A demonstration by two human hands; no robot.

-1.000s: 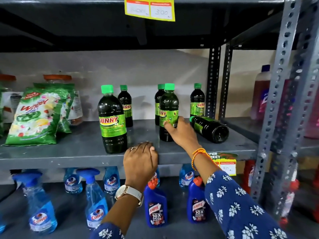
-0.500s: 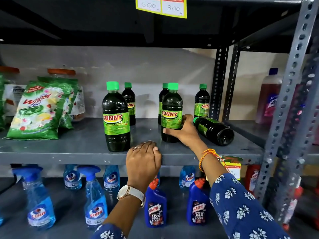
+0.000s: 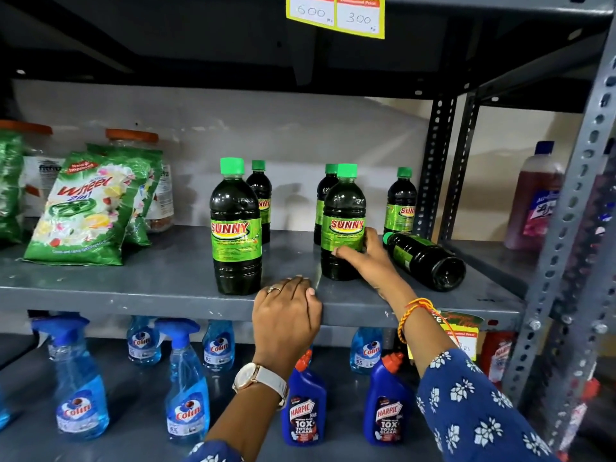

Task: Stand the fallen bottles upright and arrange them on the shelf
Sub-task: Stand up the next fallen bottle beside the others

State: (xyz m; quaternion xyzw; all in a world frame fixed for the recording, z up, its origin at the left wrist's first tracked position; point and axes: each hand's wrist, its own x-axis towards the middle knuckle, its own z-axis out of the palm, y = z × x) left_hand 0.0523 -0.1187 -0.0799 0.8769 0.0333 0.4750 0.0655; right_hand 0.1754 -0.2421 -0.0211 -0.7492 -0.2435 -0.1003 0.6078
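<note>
Green-capped bottles: five upright, one fallen bottle (image 3: 425, 260); rear labels half-hidden. My right hand (image 3: 368, 258) clasps front bottle (image 3: 343, 221); left hand (image 3: 286, 315) curled over shelf edge (image 3: 133, 300).

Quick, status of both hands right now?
Left hand: holding nothing, fingers curled over the shelf edge.
Right hand: grip closed around the upright Sunny bottle.
</note>
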